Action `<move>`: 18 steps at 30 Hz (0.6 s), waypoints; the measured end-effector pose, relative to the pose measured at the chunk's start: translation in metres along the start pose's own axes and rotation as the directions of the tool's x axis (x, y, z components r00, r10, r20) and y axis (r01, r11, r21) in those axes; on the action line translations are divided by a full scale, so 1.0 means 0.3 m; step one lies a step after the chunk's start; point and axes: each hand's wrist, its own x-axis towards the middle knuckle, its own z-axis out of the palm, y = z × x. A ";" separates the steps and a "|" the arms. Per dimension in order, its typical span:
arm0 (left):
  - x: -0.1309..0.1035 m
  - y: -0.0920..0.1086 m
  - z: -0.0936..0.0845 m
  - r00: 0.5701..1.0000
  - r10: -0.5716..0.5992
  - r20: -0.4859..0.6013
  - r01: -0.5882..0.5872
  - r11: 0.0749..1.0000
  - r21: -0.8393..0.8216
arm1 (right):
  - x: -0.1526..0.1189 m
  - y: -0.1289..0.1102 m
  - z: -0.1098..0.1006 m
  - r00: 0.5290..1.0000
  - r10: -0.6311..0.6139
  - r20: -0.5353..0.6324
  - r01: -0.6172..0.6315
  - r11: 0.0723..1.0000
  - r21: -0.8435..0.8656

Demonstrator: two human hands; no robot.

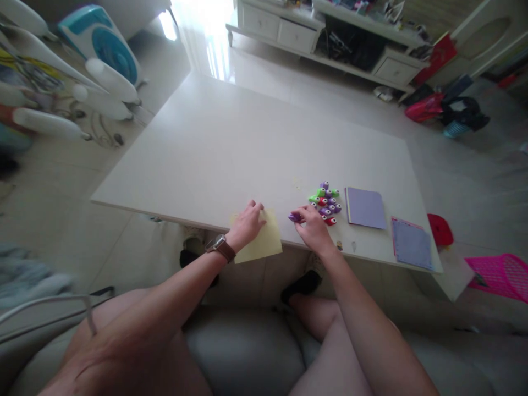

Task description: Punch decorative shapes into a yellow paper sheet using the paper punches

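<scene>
A yellow paper sheet (pixel 266 242) lies at the near edge of the white table (pixel 247 143), partly overhanging it. My left hand (pixel 247 224), with a brown-strapped watch at the wrist, rests on the sheet with its fingers apart. Just right of the sheet, my right hand (pixel 308 223) pinches a small purple punch (pixel 295 218) between thumb and fingers. Beside that hand sits a cluster of small punches (pixel 324 202) in purple, green and red, each with a white round top.
Stacks of purple paper (pixel 366 207) and blue-grey paper (pixel 412 243) lie on the table's right side. Small yellow scraps (pixel 297 183) are beyond the punches. A pink basket (pixel 501 275) stands right of the table, and a white cabinet (pixel 297 36) stands behind it.
</scene>
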 end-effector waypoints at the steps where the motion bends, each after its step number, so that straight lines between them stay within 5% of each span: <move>1: -0.001 -0.001 0.000 1.000 0.005 0.005 -0.005 1.000 0.004 | -0.005 0.005 -0.001 1.000 0.012 0.011 -0.012 1.000 -0.023; 7: -0.006 -0.016 -0.019 0.997 0.004 0.071 -0.004 1.000 -0.001 | -0.010 -0.004 -0.005 0.997 0.080 0.004 -0.078 0.980 -0.186; 18: 0.009 -0.047 -0.026 0.993 0.006 0.120 -0.003 1.000 -0.024 | -0.008 -0.011 0.045 0.999 0.029 0.035 -0.026 0.997 -0.070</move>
